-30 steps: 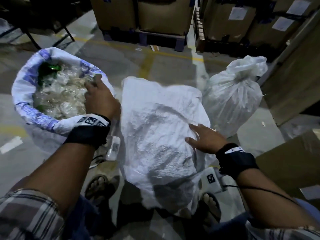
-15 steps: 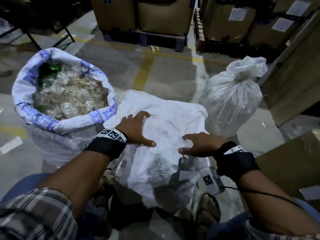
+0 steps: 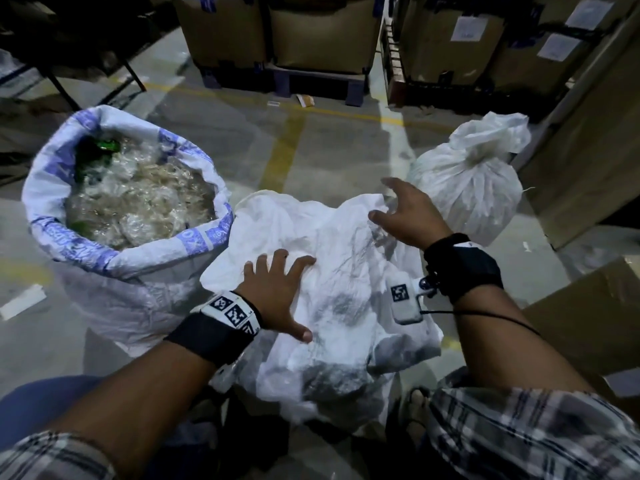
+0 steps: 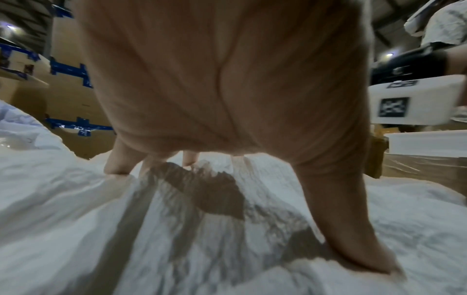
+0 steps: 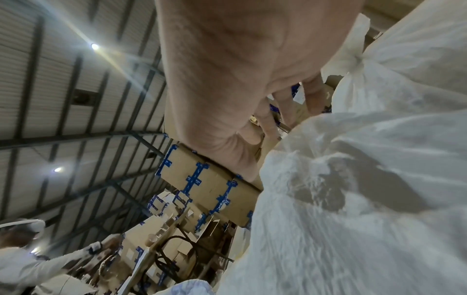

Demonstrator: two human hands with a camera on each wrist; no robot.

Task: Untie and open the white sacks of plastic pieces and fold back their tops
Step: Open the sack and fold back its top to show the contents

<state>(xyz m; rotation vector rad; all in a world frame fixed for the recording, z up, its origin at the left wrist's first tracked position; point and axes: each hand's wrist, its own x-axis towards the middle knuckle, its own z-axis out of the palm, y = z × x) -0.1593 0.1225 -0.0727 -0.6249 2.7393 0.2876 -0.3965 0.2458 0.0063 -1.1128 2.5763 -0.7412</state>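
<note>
Centre of the head frame: white woven sack [image 3: 332, 271], crumpled and semi-translucent, grey shadows of its contents showing through, top flopped flat. My left hand [image 3: 277, 289] lies on it with fingers spread, fingertips [image 4: 118, 169] and thumb pressing the cloth. My right hand [image 3: 408, 216] hovers at the sack's far right edge, fingers spread and loosely bent; I cannot tell whether they touch the fabric. Left of frame: open sack [image 3: 131, 261], blue-printed rim folded back, filled with clear plastic pieces [image 3: 138, 202] and some green ones. Right of frame: tied sack [image 3: 474, 188], upright, neck knotted, just beside my right hand. Top of frame: cardboard boxes [image 3: 311, 29].
</note>
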